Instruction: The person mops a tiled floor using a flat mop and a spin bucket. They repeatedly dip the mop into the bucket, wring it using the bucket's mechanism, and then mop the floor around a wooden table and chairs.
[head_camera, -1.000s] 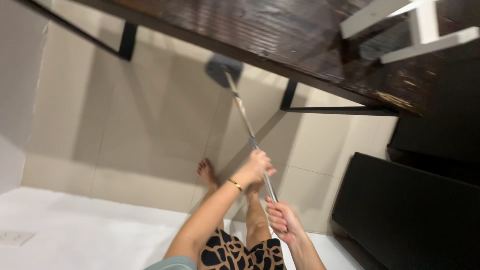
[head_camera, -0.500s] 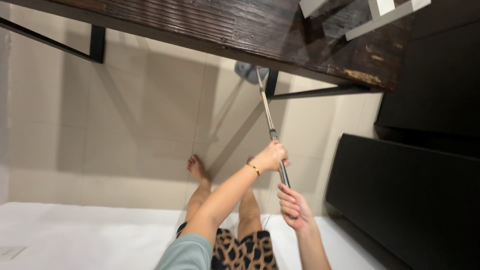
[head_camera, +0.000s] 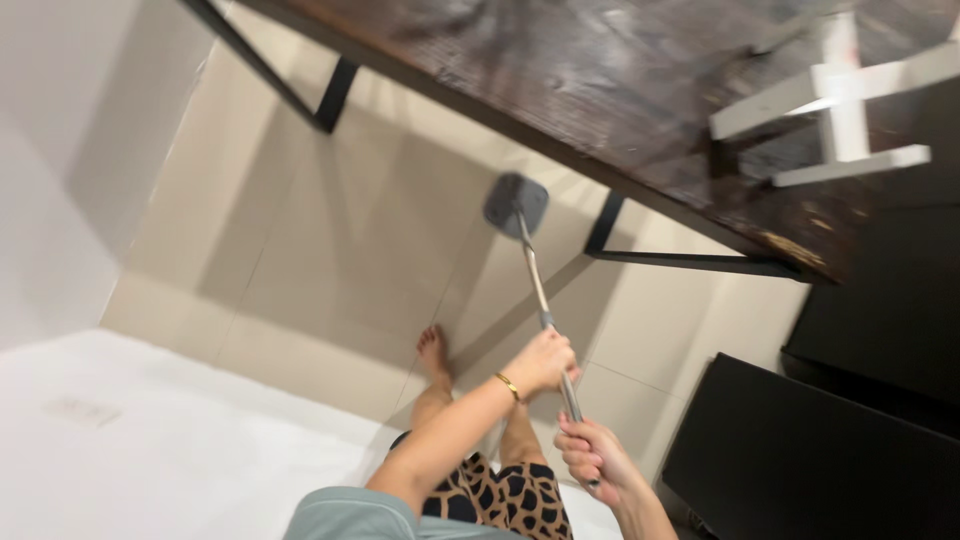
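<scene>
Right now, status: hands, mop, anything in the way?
Left hand and right hand both gripping the mop handle. Mop head on the tile floor by the dark table. Black table leg close beside it.

No packages, labels, signs or screens are showing anywhere in the head view.
</scene>
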